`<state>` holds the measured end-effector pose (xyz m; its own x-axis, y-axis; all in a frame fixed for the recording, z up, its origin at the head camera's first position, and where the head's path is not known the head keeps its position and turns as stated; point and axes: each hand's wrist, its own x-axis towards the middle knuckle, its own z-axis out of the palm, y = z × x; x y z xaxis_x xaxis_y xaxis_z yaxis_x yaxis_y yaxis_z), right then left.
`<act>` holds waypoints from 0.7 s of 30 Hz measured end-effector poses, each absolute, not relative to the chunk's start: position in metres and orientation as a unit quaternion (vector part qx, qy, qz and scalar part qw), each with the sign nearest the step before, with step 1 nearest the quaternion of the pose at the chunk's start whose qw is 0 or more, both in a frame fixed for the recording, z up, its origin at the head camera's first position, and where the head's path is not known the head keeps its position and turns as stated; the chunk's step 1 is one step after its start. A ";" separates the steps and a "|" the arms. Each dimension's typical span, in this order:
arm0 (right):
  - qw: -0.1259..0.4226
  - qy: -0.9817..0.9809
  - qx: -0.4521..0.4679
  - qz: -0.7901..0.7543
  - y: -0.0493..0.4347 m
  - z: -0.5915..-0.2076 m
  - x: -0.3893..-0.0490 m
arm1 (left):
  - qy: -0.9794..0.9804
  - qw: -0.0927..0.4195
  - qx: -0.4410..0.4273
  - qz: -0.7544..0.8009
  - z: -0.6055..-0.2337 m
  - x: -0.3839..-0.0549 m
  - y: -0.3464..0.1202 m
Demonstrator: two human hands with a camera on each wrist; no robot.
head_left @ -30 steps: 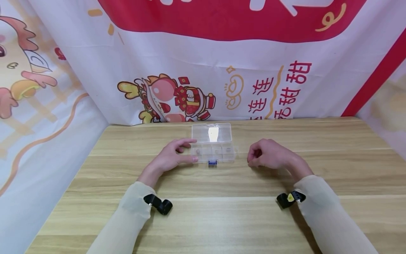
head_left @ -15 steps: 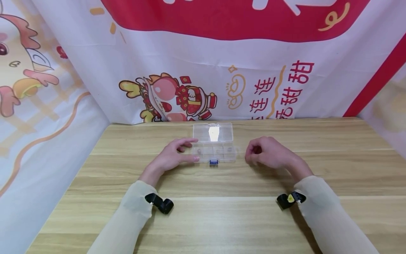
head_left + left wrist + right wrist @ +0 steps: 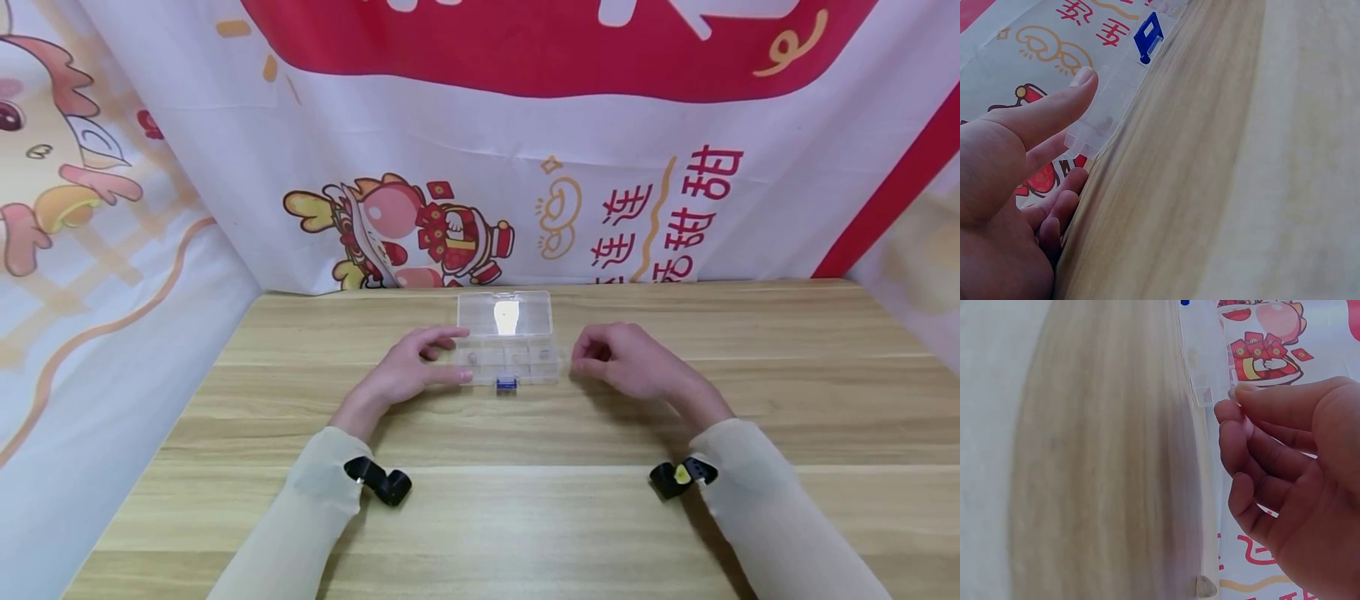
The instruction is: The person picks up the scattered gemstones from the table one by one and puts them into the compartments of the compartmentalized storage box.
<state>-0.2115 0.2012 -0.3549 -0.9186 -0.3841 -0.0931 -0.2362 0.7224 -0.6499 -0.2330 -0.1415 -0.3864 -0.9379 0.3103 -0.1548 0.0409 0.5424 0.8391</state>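
A clear plastic compartment box (image 3: 491, 372) lies on the table with its lid (image 3: 476, 312) folded back and a blue latch (image 3: 507, 384) at its front. A few small pale pieces show faintly in its compartments. My left hand (image 3: 405, 365) holds the box's left end, thumb at the front and index finger behind. Just off the right end is my right hand (image 3: 633, 360), fingers curled, thumb and index tips together. A tiny greyish piece (image 3: 1232, 393) shows at those tips, mostly hidden. Another small greyish, pebble-like piece (image 3: 1205, 586) lies on the table in the right wrist view.
The wooden table (image 3: 480, 517) reaches back to a printed white and red cloth (image 3: 480, 125), with another cloth (image 3: 157, 358) at the left. A black wrist camera (image 3: 386, 483) sits on each sleeve.
My right hand has moved left from the table at the right, closer to the box's right end. My left hand and the box have stayed in place.
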 end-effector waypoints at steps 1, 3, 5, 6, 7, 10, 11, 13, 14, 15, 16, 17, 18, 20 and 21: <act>0.109 0.920 -0.169 -0.336 0.200 -0.355 -0.211 | 0.866 0.144 0.102 0.468 -0.386 -0.233 -0.141; 0.106 0.918 -0.172 -0.342 0.198 -0.355 -0.211 | 0.866 0.144 0.101 0.469 -0.386 -0.233 -0.141; 0.103 0.915 -0.176 -0.347 0.197 -0.355 -0.210 | 0.866 0.144 0.101 0.468 -0.387 -0.233 -0.141; 0.103 0.914 -0.178 -0.349 0.196 -0.355 -0.210 | 0.866 0.144 0.101 0.468 -0.387 -0.233 -0.142; 0.103 0.914 -0.178 -0.350 0.195 -0.355 -0.210 | 0.866 0.144 0.101 0.468 -0.387 -0.233 -0.142; 0.098 0.914 -0.180 -0.351 0.194 -0.355 -0.209 | 0.867 0.144 0.102 0.466 -0.387 -0.233 -0.141; 0.098 0.913 -0.181 -0.352 0.193 -0.355 -0.209 | 0.867 0.144 0.102 0.466 -0.387 -0.233 -0.141; 0.095 0.913 -0.182 -0.353 0.192 -0.356 -0.209 | 0.868 0.143 0.102 0.465 -0.387 -0.234 -0.141; 0.096 0.912 -0.182 -0.355 0.192 -0.356 -0.209 | 0.868 0.144 0.102 0.465 -0.388 -0.234 -0.141; 0.097 0.911 -0.182 -0.357 0.191 -0.356 -0.209 | 0.868 0.144 0.102 0.465 -0.388 -0.234 -0.141; 0.097 0.911 -0.181 -0.358 0.190 -0.356 -0.209 | 0.868 0.144 0.101 0.465 -0.388 -0.234 -0.141; 0.098 0.910 -0.180 -0.360 0.190 -0.356 -0.209 | 0.868 0.144 0.101 0.465 -0.388 -0.234 -0.141; 0.099 0.910 -0.179 -0.361 0.189 -0.356 -0.209 | 0.868 0.144 0.100 0.465 -0.388 -0.234 -0.141; 0.100 0.909 -0.179 -0.363 0.187 -0.356 -0.208 | 0.867 0.144 0.100 0.466 -0.387 -0.234 -0.141; 0.099 0.908 -0.181 -0.364 0.187 -0.356 -0.208 | 0.868 0.143 0.099 0.466 -0.387 -0.233 -0.141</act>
